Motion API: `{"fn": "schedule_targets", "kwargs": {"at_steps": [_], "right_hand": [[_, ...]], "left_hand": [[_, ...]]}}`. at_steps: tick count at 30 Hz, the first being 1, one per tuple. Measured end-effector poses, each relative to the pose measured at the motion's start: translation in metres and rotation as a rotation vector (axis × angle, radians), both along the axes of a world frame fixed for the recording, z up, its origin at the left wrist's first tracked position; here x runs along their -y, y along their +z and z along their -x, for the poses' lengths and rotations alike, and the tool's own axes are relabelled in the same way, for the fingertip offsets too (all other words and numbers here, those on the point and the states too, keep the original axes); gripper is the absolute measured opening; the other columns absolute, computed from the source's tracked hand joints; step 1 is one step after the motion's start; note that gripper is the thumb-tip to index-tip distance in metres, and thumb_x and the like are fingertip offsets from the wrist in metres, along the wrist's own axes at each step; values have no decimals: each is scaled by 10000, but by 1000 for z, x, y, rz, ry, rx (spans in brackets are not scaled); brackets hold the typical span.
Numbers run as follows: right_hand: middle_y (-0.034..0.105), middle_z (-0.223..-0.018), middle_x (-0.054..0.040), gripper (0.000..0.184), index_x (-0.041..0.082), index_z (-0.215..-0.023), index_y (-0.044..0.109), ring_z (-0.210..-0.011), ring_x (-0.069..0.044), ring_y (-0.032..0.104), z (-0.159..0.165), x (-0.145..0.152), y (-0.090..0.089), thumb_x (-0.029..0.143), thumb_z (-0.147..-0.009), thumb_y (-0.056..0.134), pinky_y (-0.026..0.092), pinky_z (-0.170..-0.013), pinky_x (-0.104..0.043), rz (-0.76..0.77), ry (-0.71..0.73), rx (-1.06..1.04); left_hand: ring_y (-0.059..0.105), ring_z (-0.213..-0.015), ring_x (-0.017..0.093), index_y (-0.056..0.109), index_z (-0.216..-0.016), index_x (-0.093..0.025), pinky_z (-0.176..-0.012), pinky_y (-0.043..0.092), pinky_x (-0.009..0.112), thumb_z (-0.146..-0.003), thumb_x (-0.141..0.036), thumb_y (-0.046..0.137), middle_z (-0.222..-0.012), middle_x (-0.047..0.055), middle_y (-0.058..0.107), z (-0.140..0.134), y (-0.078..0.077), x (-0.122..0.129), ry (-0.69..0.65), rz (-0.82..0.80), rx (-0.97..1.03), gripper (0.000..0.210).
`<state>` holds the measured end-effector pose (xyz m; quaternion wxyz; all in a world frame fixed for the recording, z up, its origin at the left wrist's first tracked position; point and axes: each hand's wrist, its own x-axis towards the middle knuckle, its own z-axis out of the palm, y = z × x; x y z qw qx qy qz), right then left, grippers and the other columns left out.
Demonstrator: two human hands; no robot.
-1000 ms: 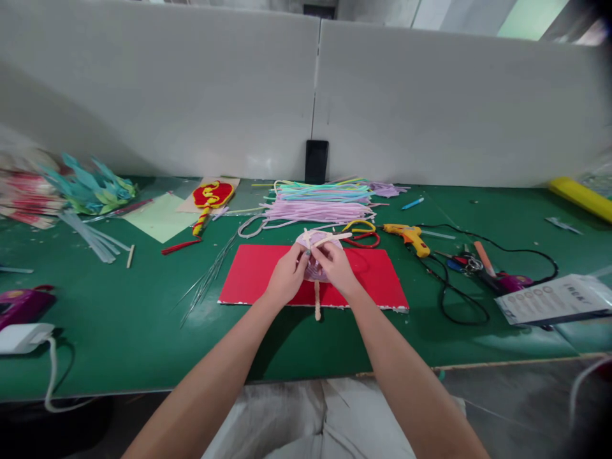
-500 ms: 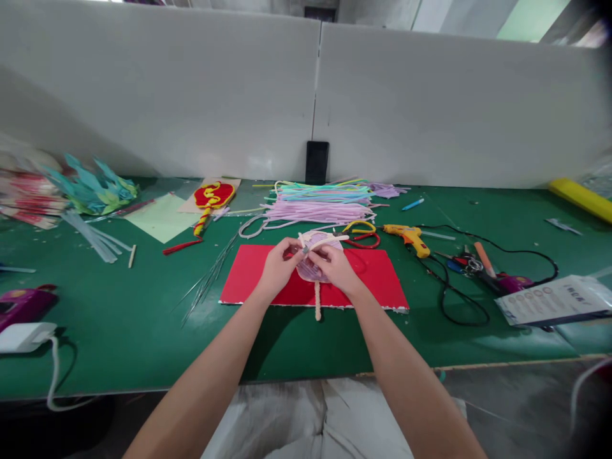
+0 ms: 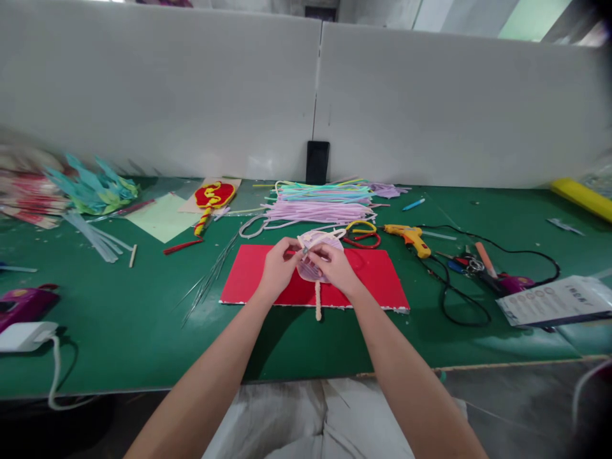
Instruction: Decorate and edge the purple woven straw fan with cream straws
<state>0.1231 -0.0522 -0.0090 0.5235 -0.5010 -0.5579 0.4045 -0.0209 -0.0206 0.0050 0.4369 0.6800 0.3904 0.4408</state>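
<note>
Both my hands meet above a pale purple round fan (image 3: 310, 272) with a twisted cream handle (image 3: 318, 303), which lies over a red board (image 3: 253, 274). My left hand (image 3: 281, 261) is closed, its thumb and forefinger pinching one end of a cream pipe cleaner (image 3: 329, 234). My right hand (image 3: 335, 264) pinches the same strip close by, and the free part curves up to the right in a loop. The fingertips hide the point where they grip.
Behind the board lies a bundle of pastel pipe cleaners (image 3: 320, 210), with scissors (image 3: 362, 236) in front. A yellow glue gun (image 3: 408, 237) and its cord lie right. A red and yellow fan (image 3: 213, 197) and thin wires (image 3: 210, 280) lie left. A phone (image 3: 317, 162) leans on the partition.
The free end of the cream pipe cleaner, straight and pointing right before, is now bent back into a curved loop. My hands have hardly moved.
</note>
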Motion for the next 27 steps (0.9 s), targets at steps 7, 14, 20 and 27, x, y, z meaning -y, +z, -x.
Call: {"fn": "schedule_targets", "kwargs": {"at_steps": [7,14,20,27], "right_hand": [[669,-767,-34,177,176,-783,632,-694,-164,613,0,0,0,341,-739,587,482,-648,-292,-6,-2,16],[657,-765,-37,140,177,-758,621,-751,-175,612,-2,0,3,312,-740,589,470,-727,-311,-44,-18,30],[636,-755,-40,161,175,-725,595,-737,-173,593,-3,0,5,336,-725,592,458,-723,-311,-49,-70,21],[595,-634,-17,250,185,-714,571,-542,-143,536,-1,1,6,434,-726,560,442,-495,-263,48,-65,-51]], "left_hand": [[608,-777,163,592,-830,-176,-747,501,299,-812,-342,484,-821,30,631,4,-6,-8,-32,57,24,199],[603,-636,144,570,-795,-162,-641,522,294,-797,-395,500,-675,7,606,7,-10,-13,-161,175,51,243],[566,-620,124,536,-775,-171,-617,488,257,-791,-353,528,-655,-11,578,6,-6,-9,-217,172,27,183],[553,-690,125,535,-793,-160,-670,460,253,-806,-310,514,-719,-4,576,8,3,-1,-291,161,-18,152]]}}
